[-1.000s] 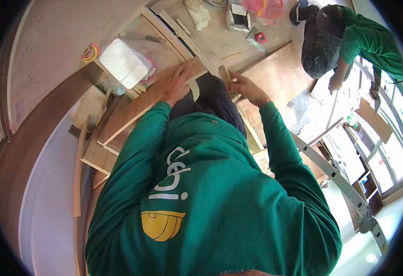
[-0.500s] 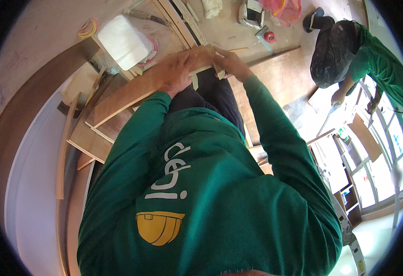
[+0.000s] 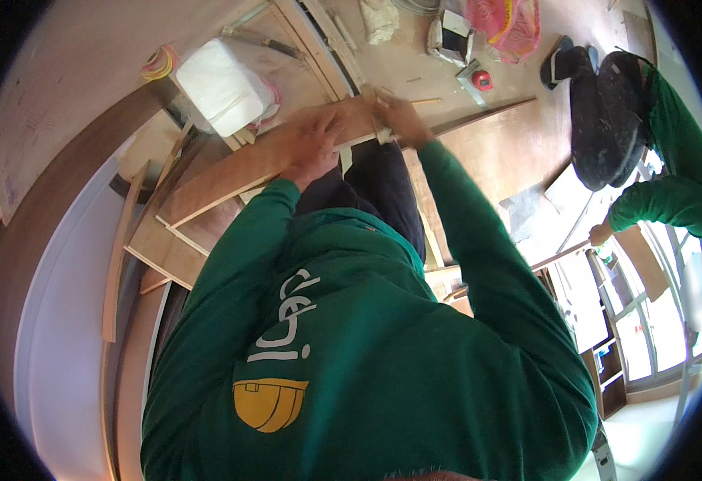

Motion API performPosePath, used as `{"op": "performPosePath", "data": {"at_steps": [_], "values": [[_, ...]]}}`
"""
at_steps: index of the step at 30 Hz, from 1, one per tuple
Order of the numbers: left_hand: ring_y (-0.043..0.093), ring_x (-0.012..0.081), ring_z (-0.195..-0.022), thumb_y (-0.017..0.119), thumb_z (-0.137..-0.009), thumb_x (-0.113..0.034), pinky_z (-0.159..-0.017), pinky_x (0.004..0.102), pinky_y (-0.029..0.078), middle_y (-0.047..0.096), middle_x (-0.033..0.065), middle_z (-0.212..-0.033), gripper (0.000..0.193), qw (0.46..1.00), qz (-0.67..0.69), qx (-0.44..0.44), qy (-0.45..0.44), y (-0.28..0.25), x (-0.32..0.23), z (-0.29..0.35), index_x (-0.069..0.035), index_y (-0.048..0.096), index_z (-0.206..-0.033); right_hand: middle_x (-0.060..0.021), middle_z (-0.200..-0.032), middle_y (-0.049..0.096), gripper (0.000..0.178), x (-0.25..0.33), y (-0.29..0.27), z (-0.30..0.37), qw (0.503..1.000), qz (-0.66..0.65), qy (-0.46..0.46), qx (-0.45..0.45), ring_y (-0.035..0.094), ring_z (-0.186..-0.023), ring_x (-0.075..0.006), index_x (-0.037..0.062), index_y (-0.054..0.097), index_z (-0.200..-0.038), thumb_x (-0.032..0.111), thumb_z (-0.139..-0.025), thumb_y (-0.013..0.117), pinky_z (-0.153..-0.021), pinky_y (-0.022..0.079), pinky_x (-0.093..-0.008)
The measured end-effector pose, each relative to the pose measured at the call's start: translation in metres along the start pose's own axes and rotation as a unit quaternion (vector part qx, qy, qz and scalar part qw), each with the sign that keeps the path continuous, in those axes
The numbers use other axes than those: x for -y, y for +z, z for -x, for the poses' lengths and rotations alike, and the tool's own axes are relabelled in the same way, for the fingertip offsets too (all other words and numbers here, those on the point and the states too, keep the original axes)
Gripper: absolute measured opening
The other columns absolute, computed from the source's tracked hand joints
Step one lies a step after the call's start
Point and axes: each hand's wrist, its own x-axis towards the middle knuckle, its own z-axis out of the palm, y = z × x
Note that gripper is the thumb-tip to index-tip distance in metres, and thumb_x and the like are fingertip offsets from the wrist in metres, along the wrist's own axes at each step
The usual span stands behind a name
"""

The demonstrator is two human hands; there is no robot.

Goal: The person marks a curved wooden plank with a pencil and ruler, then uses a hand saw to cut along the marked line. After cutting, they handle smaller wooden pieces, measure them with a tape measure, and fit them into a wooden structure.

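A long brown wooden board (image 3: 238,172) slants across my lap, its pale cut edge toward me. My left hand (image 3: 316,148) grips it near the right end, with fingers over its face and slightly blurred. At that end my right hand (image 3: 405,122) is closed around a pale, folded, sheet-like piece (image 3: 382,135), pressed at the board's end. Motion blur smears these fingers, and the piece's kind is unclear. Dark trousers (image 3: 379,176) show under the board.
A white container (image 3: 221,86) stands beyond the board. A metal square (image 3: 471,82), red tape measure (image 3: 481,79) and pink bag (image 3: 511,28) lie on the floor. A wide plywood sheet (image 3: 487,148) is at right, near a co-worker in green (image 3: 663,204). Wooden strips (image 3: 122,256) lean at left.
My right hand has shifted slightly at the board's end, and the view has tilted a little. The co-worker has bent lower, with one hand now near a wooden strip.
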Motion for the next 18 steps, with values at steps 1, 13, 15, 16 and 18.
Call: {"op": "performPosePath", "data": {"at_steps": [1, 13, 15, 16, 18], "values": [[0.053, 0.0422, -0.137, 0.077, -0.080, -0.016, -0.112, 0.0598, 0.044, 0.050, 0.0146, -0.156, 0.089, 1.000, 0.007, -0.014, 0.008, -0.002, 0.002, -0.005, -0.022, 0.045, -0.162, -0.0020, -0.091, 0.070, 0.060, -0.025, 0.007, 0.017, 0.998, -0.006, -0.053, -0.013, 0.064, -0.079, -0.0110, 0.0048, 0.055, -0.156, 0.030, -0.103, 0.066, -0.070, 0.057, -0.0301], [0.048, 0.0432, -0.141, 0.076, -0.080, -0.013, -0.119, 0.0570, 0.040, 0.050, 0.0179, -0.154, 0.086, 1.000, 0.000, 0.030, -0.004, -0.016, -0.002, -0.016, -0.017, 0.047, -0.161, -0.0117, -0.081, 0.072, 0.063, -0.006, 0.001, -0.038, 1.000, 0.005, 0.010, -0.013, 0.070, -0.068, -0.0178, 0.0080, 0.057, -0.155, 0.042, -0.102, 0.064, -0.058, 0.057, -0.0353], [0.047, 0.0437, -0.142, 0.076, -0.079, -0.013, -0.120, 0.0575, 0.039, 0.049, 0.0175, -0.155, 0.087, 1.000, 0.027, 0.001, 0.002, -0.009, 0.004, -0.015, -0.018, 0.047, -0.161, -0.0163, -0.093, 0.076, 0.063, -0.024, 0.005, 0.005, 0.997, 0.069, -0.022, -0.029, 0.073, -0.082, -0.0178, 0.0095, 0.055, -0.157, 0.041, -0.103, 0.064, -0.075, 0.060, -0.0358], [0.049, 0.0435, -0.140, 0.075, -0.080, -0.013, -0.116, 0.0573, 0.041, 0.050, 0.0162, -0.155, 0.086, 0.999, 0.035, -0.015, -0.001, -0.004, 0.010, -0.016, -0.019, 0.047, -0.161, -0.0186, -0.103, 0.076, 0.061, -0.004, 0.012, 0.041, 0.997, 0.014, -0.066, -0.035, 0.071, -0.099, -0.0168, 0.0100, 0.056, -0.156, 0.041, -0.104, 0.064, -0.091, 0.057, -0.0348], [0.052, 0.0432, -0.137, 0.074, -0.081, -0.013, -0.109, 0.0569, 0.044, 0.052, 0.0136, -0.155, 0.085, 0.998, 0.053, -0.030, -0.004, 0.001, 0.010, -0.008, -0.021, 0.048, -0.161, -0.0142, -0.108, 0.074, 0.061, 0.013, 0.010, 0.075, 0.999, 0.023, -0.025, -0.021, 0.065, -0.104, -0.0134, 0.0091, 0.054, -0.157, 0.039, -0.105, 0.064, -0.094, 0.053, -0.0317]]}}
